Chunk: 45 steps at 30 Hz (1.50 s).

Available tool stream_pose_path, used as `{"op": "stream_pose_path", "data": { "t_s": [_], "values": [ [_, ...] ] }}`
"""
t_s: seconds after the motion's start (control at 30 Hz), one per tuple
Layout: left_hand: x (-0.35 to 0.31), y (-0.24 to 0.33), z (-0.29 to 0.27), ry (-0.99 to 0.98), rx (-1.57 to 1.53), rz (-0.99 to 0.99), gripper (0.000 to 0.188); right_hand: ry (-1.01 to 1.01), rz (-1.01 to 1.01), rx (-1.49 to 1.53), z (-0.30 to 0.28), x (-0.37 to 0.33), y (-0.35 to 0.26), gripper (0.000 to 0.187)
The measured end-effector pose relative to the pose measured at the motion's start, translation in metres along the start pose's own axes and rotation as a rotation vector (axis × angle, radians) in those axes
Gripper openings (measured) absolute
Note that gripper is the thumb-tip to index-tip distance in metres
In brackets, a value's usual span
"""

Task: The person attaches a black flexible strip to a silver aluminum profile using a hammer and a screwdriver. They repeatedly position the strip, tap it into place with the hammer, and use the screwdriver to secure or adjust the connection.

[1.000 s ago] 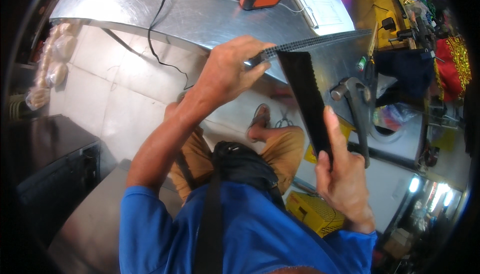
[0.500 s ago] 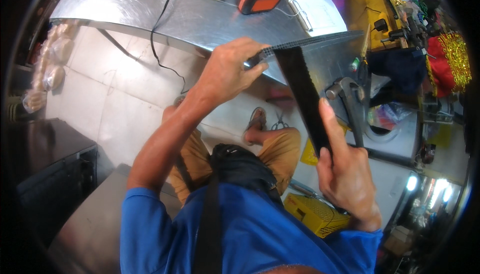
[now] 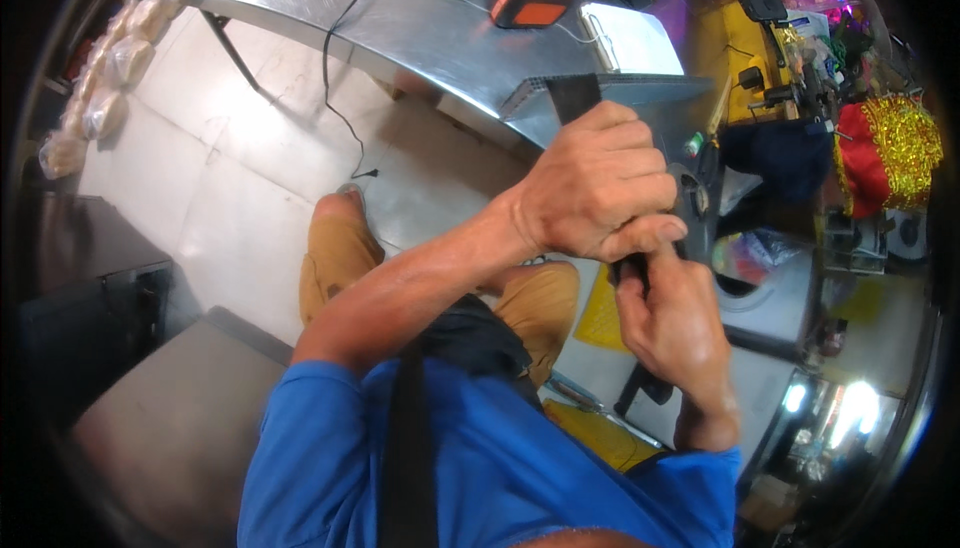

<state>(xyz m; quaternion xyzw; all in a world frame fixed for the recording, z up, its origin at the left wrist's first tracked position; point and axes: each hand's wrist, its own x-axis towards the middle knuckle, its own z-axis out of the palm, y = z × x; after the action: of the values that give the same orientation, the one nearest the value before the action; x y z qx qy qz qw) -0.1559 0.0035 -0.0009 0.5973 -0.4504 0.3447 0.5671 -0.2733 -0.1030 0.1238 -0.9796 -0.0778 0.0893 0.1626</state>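
My left hand (image 3: 605, 183) is closed around the black toothed blade of a handsaw (image 3: 574, 98). Just below it my right hand (image 3: 685, 333) is closed too, gripping the saw's lower part; the two hands touch. A black curved end, apparently of the handle, shows beneath the right hand. The blade's far end lies against a thin grey hollow-core board (image 3: 527, 98) at the edge of the metal table (image 3: 410, 33). Its teeth are now hidden by my fingers. Beside my left hand is a grey metal clamp-like tool (image 3: 692, 193), partly covered.
On the table are an orange-and-black device (image 3: 532, 3), a clipboard with white paper (image 3: 632, 40) and a black cable (image 3: 335, 33). Red cloth with gold trim (image 3: 865, 158) hangs at right. A yellow crate (image 3: 600, 433) stands below, and a grey surface (image 3: 180, 428) at lower left.
My left hand has let go of the board's corner and moved right and down onto the saw blade. My right hand has shifted slightly down and left. The view has moved a little.
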Motion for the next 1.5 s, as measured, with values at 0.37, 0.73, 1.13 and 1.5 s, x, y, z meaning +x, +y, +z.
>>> {"op": "stream_pose_path", "data": {
  "t_s": [0.37, 0.73, 1.13, 1.5],
  "values": [
    [0.001, 0.003, 0.01, 0.151, 0.109, 0.027, 0.042, -0.002, 0.015, -0.018, 0.002, -0.005, 0.004, 0.025],
    [-0.001, 0.007, 0.012, 0.144, 0.11, -0.015, 0.049, 0.11, -0.002, 0.417, 0.001, -0.021, 0.032, 0.048],
    [0.003, 0.011, 0.019, 0.196, 0.057, -0.095, 0.045, 0.291, 0.312, -0.228, 0.053, 0.022, 0.228, 0.045],
    [0.003, 0.013, 0.019, 0.177, 0.088, -0.108, 0.039, 0.651, 0.034, 0.321, -0.013, 0.051, 0.132, 0.047]
  ]
}}
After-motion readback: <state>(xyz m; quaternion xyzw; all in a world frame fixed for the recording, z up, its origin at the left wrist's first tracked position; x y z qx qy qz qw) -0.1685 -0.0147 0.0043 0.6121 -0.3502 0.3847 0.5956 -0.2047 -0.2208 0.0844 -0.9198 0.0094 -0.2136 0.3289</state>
